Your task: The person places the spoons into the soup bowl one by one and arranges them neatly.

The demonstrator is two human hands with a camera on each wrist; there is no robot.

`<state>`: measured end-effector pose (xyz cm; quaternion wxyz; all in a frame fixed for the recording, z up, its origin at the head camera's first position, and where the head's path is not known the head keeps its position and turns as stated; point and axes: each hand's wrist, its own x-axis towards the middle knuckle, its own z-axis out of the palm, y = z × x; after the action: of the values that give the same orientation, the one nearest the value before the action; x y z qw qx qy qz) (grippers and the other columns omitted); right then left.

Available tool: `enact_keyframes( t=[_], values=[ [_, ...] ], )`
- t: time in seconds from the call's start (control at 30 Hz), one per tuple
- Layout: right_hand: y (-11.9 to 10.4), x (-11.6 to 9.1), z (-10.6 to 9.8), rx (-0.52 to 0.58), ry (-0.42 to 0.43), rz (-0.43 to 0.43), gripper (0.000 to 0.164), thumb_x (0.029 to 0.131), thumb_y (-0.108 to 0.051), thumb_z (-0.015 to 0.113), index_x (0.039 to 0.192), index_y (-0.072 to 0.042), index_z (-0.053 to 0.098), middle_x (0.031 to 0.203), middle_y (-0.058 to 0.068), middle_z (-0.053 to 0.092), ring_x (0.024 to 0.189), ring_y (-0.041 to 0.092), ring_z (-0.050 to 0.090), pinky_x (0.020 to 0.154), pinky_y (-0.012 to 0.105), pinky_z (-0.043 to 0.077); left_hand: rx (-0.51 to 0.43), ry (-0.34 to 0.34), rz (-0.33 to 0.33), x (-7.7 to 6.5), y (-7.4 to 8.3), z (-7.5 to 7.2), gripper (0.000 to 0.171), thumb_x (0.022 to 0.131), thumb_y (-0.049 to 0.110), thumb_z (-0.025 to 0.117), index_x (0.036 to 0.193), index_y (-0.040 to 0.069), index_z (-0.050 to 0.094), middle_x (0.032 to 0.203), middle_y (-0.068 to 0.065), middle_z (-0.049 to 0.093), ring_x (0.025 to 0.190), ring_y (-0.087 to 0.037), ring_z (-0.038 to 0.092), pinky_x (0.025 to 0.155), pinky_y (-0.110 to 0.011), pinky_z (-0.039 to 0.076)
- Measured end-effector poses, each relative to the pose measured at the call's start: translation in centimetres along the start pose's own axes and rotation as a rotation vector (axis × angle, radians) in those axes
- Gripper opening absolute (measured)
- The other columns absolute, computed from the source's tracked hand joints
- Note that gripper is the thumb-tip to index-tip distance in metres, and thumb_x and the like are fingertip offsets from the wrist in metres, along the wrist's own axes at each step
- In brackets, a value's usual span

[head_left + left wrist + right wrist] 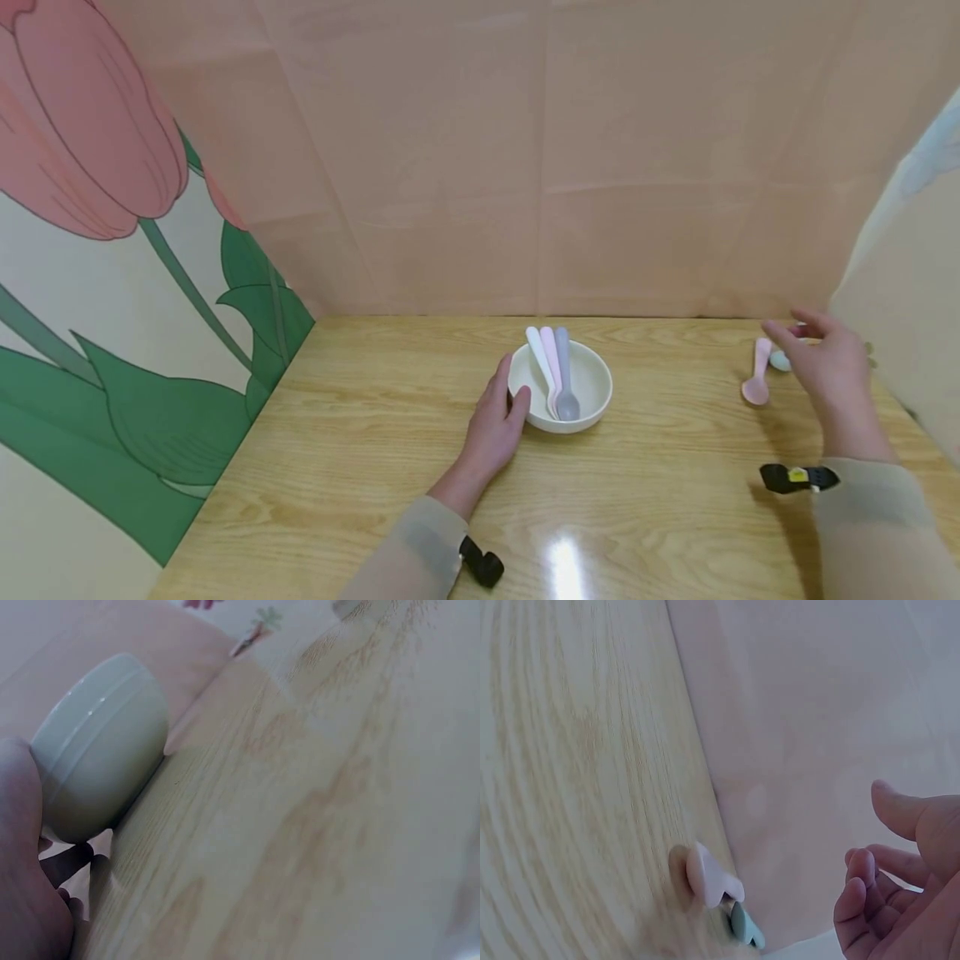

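Beige sleeves (pixel 888 558), greyish cuffs (pixel 870 492), black wrist cameras (pixel 483 565), yellow mark (pixel 797 476) on right one

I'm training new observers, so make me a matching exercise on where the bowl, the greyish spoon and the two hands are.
1. bowl
2. greyish spoon
3. left hand
4. right hand

A. near the pink spoon outside the bowl
B. standing on the table
C. holding the bowl's side
D. leaning inside the bowl

Pairs: 1-B, 2-D, 3-C, 4-A
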<state>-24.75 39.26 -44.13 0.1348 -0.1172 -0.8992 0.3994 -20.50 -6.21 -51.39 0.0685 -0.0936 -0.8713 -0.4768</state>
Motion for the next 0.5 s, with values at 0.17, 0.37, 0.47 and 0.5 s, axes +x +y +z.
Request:
enact_keyframes(
  t=[0.17, 0.37, 0.47, 0.5],
  values=[
    [0.9, 0.2, 0.0, -0.025, -0.017, 0.012, 0.083, 0.094, -0.059, 0.060, 0.154, -0.006, 0.040, 0.122, 0.011, 0.055, 0.098, 0.019, 0.049, 0.066, 0.023, 0.041, 0.009, -0.001, 0.002, 0.0, 0.1, 0.0, 0.064, 0.105, 0.056, 0.037, 0.161, 0.041, 0.011, 0.162, 0.009, 0.029, 0.146, -0.010, 0.028, 0.118, -0.037, 0.027],
    [1.6, 0.2, 0.2, -0.039, -0.047, 0.000, 0.082, 0.097, -0.056, 0.057, 0.152, 0.002, 0.039, 0.136, 0.031, 0.049, 0.111, 0.042, 0.046, 0.067, 0.027, 0.040, 0.007, -0.003, -0.005, 0.0, 0.0, 0.0, 0.064, 0.105, 0.055, 0.037, 0.161, 0.042, 0.009, 0.163, 0.009, 0.027, 0.147, -0.011, 0.027, 0.119, -0.037, 0.026],
    [1.9, 0.2, 0.4, -0.036, -0.059, 0.011, 0.084, 0.096, -0.057, 0.057, 0.152, 0.002, 0.038, 0.138, 0.031, 0.046, 0.113, 0.043, 0.044, 0.069, 0.028, 0.038, -0.003, -0.001, -0.003, -0.1, 0.1, 0.0, 0.064, 0.106, 0.054, 0.038, 0.161, 0.041, 0.009, 0.163, 0.009, 0.027, 0.147, -0.012, 0.027, 0.119, -0.038, 0.026],
    [2.0, 0.2, 0.4, -0.036, -0.060, 0.013, 0.084, 0.096, -0.057, 0.057, 0.152, 0.003, 0.039, 0.138, 0.031, 0.046, 0.114, 0.043, 0.044, 0.070, 0.029, 0.038, -0.004, -0.001, -0.002, -0.1, 0.1, -0.1, 0.064, 0.106, 0.054, 0.037, 0.161, 0.041, 0.009, 0.163, 0.009, 0.027, 0.147, -0.012, 0.026, 0.119, -0.038, 0.026]
  ],
)
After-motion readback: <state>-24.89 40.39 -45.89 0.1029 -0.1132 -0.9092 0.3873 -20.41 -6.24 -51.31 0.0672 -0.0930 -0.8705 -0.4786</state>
